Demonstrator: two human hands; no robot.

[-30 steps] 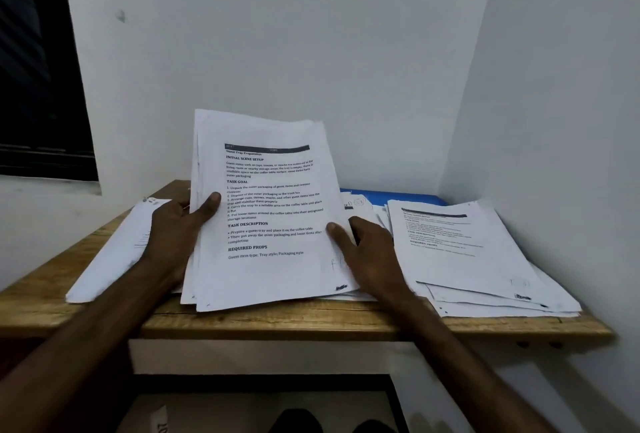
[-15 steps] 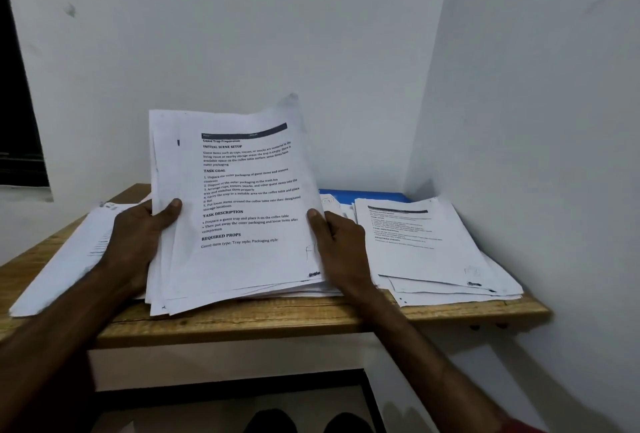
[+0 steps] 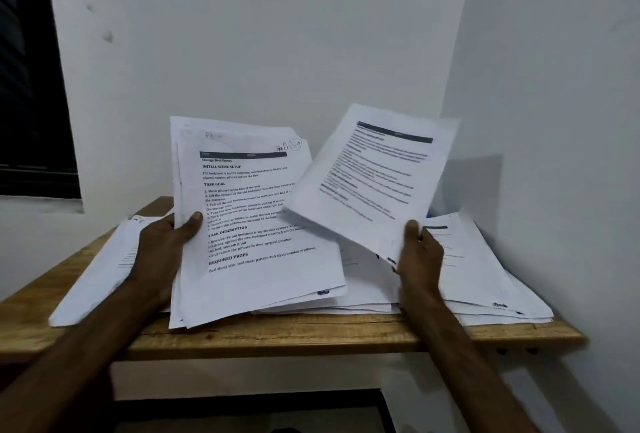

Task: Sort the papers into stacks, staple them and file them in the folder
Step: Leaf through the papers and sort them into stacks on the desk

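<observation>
My left hand grips a thick bundle of printed papers by its left edge, tilted up off the wooden table; the top page is headed "Change Bed Sheets". My right hand pinches a single printed sheet by its lower corner and holds it in the air to the right of the bundle. Under that sheet a stack of papers lies at the table's right end. Another stack lies at the left. Only a sliver of the blue folder shows behind the right stack.
White walls close in behind and to the right of the table, forming a corner. A dark window is at the upper left. More sheets lie flat in the middle under the bundle. The table's front edge runs near my forearms.
My right hand has taken the top sheet off the bundle and carried it up and to the right. A different page now tops the bundle in my left hand.
</observation>
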